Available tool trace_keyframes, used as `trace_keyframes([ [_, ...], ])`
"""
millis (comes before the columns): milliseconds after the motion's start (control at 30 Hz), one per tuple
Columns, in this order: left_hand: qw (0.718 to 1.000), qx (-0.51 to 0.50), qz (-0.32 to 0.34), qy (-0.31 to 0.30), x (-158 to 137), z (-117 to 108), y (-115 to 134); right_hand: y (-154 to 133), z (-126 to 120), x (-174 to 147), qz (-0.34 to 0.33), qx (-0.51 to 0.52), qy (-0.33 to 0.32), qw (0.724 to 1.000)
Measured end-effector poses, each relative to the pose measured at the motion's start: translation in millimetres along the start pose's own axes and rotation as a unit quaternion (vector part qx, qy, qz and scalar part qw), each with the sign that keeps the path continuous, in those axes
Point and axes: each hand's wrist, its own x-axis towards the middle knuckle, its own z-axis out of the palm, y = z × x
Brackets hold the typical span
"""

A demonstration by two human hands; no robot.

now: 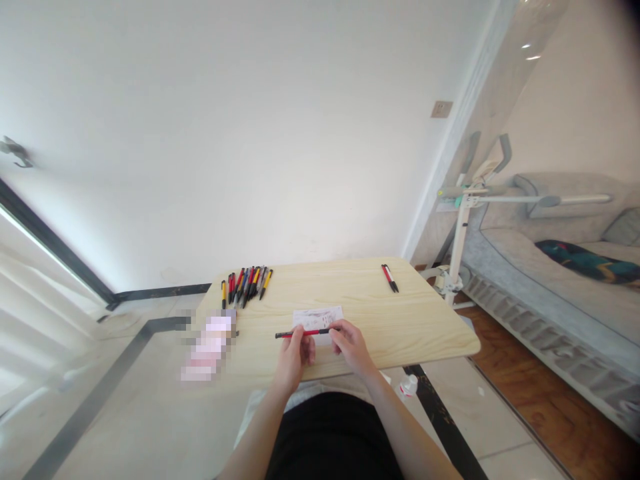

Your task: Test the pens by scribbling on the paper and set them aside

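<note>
A red and black pen [311, 332] lies crosswise between my two hands, above the near part of the wooden table [360, 293]. Near its left half, my left hand [296, 350] grips it with the fingers curled. My right hand [349, 341] pinches the black end at the right. Just beyond and partly beneath the pen is a printed white paper [320, 316], its near part covered by my hands. Several pens [247, 283] in yellow, red, blue and black lie in a bunch at the table's far left. Two pens, one red and one white [391, 278], rest side by side at the far right.
A pixelated pinkish patch [210, 347] covers the table's left edge. Behind the table rises a white wall [300, 133]. On the floor to the right stands a clear bottle [409, 385]. Farther right are white exercise equipment [463, 233] and a grey sofa [515, 247].
</note>
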Motion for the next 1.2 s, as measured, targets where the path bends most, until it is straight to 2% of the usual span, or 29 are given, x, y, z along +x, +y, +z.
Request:
trace_keyframes([
  [400, 1.0, -0.008, -0.022, 0.004, 0.7, 1.9, 2.1, -2.5, -0.9, -0.9, -0.008, -0.018, -0.004, 1.0],
  [1200, 1.0, -0.017, -0.018, -0.01, -1.2, 2.2, 4.2, -3.8, -1.4, -1.8, 0.01, -0.091, -0.003, 0.996],
])
